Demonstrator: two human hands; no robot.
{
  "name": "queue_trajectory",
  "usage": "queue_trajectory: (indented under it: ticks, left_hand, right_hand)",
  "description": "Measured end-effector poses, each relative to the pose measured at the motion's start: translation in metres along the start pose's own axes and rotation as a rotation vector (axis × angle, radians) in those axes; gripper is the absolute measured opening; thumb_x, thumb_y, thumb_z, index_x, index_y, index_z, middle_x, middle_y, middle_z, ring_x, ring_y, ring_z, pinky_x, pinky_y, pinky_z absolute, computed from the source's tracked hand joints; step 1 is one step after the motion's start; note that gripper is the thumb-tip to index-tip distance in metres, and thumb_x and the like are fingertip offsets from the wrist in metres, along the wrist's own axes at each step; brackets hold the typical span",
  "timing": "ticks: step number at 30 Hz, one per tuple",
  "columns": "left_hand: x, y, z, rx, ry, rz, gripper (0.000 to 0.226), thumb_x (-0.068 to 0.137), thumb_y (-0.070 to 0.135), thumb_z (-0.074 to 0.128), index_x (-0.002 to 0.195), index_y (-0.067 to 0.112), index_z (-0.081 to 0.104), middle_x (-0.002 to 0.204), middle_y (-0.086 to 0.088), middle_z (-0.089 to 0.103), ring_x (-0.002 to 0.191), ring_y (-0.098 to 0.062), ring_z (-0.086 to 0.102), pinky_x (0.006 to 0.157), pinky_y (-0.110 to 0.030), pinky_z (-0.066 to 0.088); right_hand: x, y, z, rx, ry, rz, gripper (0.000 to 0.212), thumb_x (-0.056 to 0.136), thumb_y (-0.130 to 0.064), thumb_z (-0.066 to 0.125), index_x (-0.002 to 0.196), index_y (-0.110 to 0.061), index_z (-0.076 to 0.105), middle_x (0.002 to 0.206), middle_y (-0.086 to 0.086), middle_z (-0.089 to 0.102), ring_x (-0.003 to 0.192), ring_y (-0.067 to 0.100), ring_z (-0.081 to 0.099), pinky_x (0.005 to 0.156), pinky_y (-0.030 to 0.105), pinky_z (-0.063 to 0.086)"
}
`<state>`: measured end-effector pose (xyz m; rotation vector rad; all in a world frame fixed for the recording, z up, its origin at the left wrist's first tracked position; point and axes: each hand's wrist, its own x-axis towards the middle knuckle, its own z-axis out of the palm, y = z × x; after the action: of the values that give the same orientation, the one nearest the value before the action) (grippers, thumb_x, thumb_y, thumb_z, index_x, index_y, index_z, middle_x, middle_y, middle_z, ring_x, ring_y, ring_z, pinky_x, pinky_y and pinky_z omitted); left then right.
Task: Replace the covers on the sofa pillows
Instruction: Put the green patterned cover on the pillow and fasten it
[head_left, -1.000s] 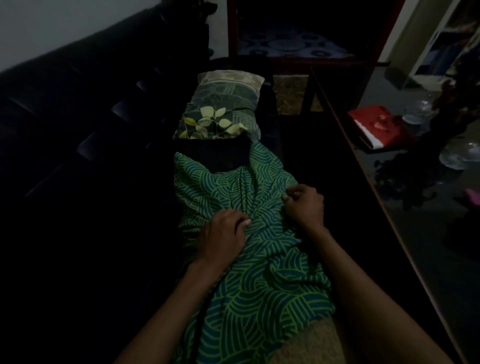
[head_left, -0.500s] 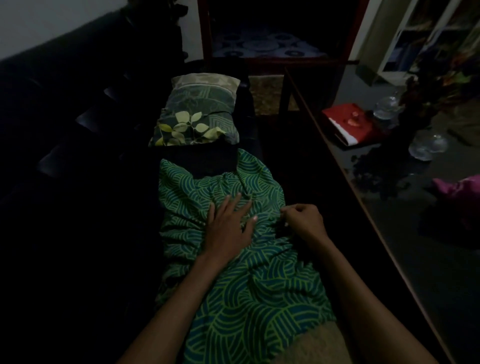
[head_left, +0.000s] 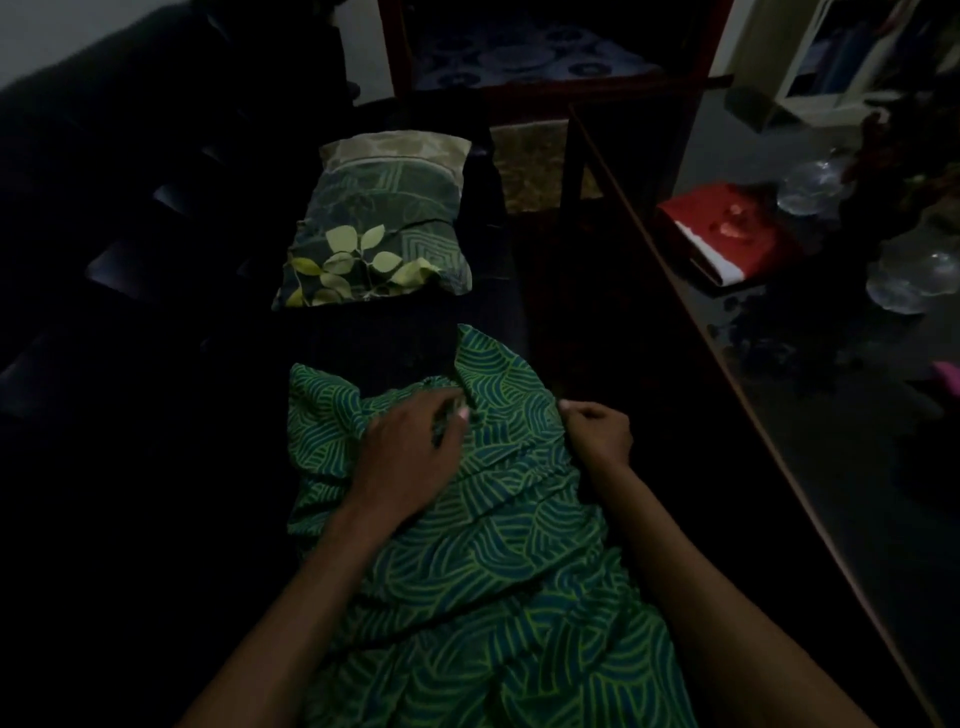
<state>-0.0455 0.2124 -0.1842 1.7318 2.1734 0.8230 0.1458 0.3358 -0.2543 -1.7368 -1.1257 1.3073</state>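
Green patterned cover (head_left: 467, 561) lies lengthwise near-to-far on the dark sofa (head_left: 130, 364), its open far edge just beyond both hands: left hand (head_left: 410, 452) rests on it, fingers blurred, right hand (head_left: 597, 431) pinches the right edge, leafy pillow (head_left: 374, 234) farther off.

place: dim living room in a home.
seating: dark tufted sofa (head_left: 130, 218) along the left; a leaf-print pillow (head_left: 374, 234) lies on its seat.
textile: green patterned pillow cover (head_left: 493, 545) spread over the seat nearest the camera.
worktop: low dark glass-topped table with a wooden rim (head_left: 737, 395) beside the sofa, carrying a red book (head_left: 722, 234) and clear glass dishes (head_left: 904, 275).
background: dark wood-framed furniture (head_left: 519, 47) with a blue patterned surface; white shelving (head_left: 831, 47) at top right.
floor: patterned mat (head_left: 530, 166) beyond the sofa.
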Motion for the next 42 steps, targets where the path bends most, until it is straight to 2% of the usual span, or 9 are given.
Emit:
queue_trajectory:
  ticks: [2,11,16,20,26,31,33,37,42]
  left_hand:
    - [0.034,-0.013,0.001,0.007,0.002,-0.04,0.049,0.095,0.056,0.039,0.123,0.027,0.065,0.119,0.001,0.067,0.107,-0.023,0.064,0.093,-0.049,0.051]
    - [0.141,-0.02,0.034,0.046,-0.569,-0.207,0.045,0.101,0.057,0.044,0.109,0.021,0.07,0.109,-0.004,0.067,0.094,-0.019,0.06,0.084,-0.031,0.043]
    - [0.171,0.004,0.057,-0.005,-0.597,-0.043,0.042,0.107,0.036,0.042,0.144,0.021,0.052,0.148,-0.003,0.051,0.127,-0.022,0.052,0.101,-0.029,0.035]
    - [0.175,0.004,0.068,-0.066,-0.666,-0.04,0.049,0.102,0.053,0.045,0.143,0.028,0.053,0.149,0.002,0.05,0.133,-0.019,0.048,0.103,-0.029,0.035]
    - [0.165,0.005,0.067,0.167,-0.836,-0.212,0.087,0.068,0.094,0.049,0.114,0.022,0.068,0.115,0.003,0.06,0.114,-0.031,0.062,0.093,-0.036,0.047]
    - [0.152,0.011,0.057,0.127,-0.733,-0.185,0.104,0.043,0.103,0.055,0.092,0.013,0.07,0.09,-0.003,0.071,0.09,-0.034,0.071,0.079,-0.037,0.054]
    - [0.142,0.019,0.043,0.067,-0.612,-0.138,0.102,0.039,0.104,0.054,0.092,0.018,0.071,0.093,0.003,0.074,0.085,-0.028,0.071,0.083,-0.038,0.057]
    - [0.135,0.049,-0.013,-0.059,-0.227,-0.053,0.103,0.049,0.103,0.05,0.116,0.027,0.07,0.11,0.003,0.073,0.098,-0.019,0.069,0.088,-0.044,0.058]
    - [0.121,0.121,-0.103,-0.309,0.065,0.199,0.042,0.09,0.048,0.069,0.12,0.019,0.067,0.11,0.011,0.069,0.1,-0.006,0.066,0.086,-0.015,0.053]
  right_hand:
    - [0.01,0.006,-0.001,-0.019,-0.014,-0.02,0.014,0.092,-0.032,0.074,0.091,-0.02,0.08,0.066,-0.005,0.07,0.052,0.009,0.064,0.05,0.022,0.048]
    - [0.047,0.006,-0.003,-0.154,-0.155,-0.128,0.021,0.092,-0.033,0.075,0.076,-0.02,0.079,0.065,-0.004,0.073,0.055,0.008,0.067,0.053,0.025,0.05]
    - [0.058,0.014,-0.001,-0.034,-0.088,0.027,0.03,0.092,-0.033,0.07,0.064,-0.022,0.076,0.067,-0.002,0.073,0.067,0.022,0.071,0.065,0.039,0.057]
    - [0.041,0.037,-0.009,0.07,0.019,0.285,0.039,0.092,-0.021,0.067,0.055,-0.014,0.058,0.062,0.008,0.061,0.068,0.028,0.06,0.068,0.051,0.049]
    - [0.018,0.04,-0.023,0.04,-0.108,0.384,0.019,0.098,-0.012,0.06,0.091,0.006,0.066,0.072,0.008,0.058,0.063,0.021,0.054,0.053,0.029,0.038]
    - [-0.004,0.02,-0.019,0.022,-0.237,0.301,0.031,0.106,-0.017,0.048,0.105,0.007,0.068,0.115,0.028,0.068,0.085,0.032,0.066,0.068,0.035,0.053]
    - [-0.018,0.0,-0.02,0.097,-0.272,0.276,0.032,0.108,-0.025,0.045,0.096,-0.009,0.069,0.112,0.018,0.071,0.097,0.032,0.068,0.088,0.045,0.057]
    - [-0.04,-0.064,-0.035,0.551,-0.411,0.056,0.038,0.11,-0.036,0.036,0.106,-0.016,0.068,0.092,0.002,0.079,0.082,0.017,0.076,0.069,0.03,0.061]
    - [-0.072,-0.17,-0.072,0.293,-0.335,-0.504,0.058,0.085,-0.071,0.065,0.121,-0.026,0.07,0.12,-0.002,0.074,0.112,0.02,0.07,0.099,0.053,0.054]
